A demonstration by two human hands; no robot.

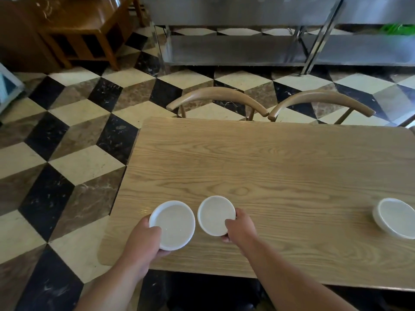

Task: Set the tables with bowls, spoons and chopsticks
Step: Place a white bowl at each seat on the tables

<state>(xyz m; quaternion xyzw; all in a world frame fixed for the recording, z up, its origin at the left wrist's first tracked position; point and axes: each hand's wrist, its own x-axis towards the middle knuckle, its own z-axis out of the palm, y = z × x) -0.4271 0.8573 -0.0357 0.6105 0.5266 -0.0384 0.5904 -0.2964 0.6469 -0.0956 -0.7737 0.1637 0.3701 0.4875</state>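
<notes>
Over the near left part of the light wooden table (269, 167), each of my hands holds a shallow white bowl. My left hand (146, 241) grips the larger-looking left bowl (174, 223) by its near rim, thumb inside. My right hand (240, 227) holds the right bowl (215, 214) at its right edge, tilted slightly towards me. The two bowls sit side by side, almost touching. A third white bowl (395, 217) rests on the table near the right edge of view. No spoons or chopsticks are visible.
Two wooden chairs (217, 97) (321, 102) are tucked in at the table's far side. Beyond them stands a steel shelf unit (269, 48); a dark wooden cabinet (85, 34) is at the far left. Checkered tile floor (67, 131) lies left of the table.
</notes>
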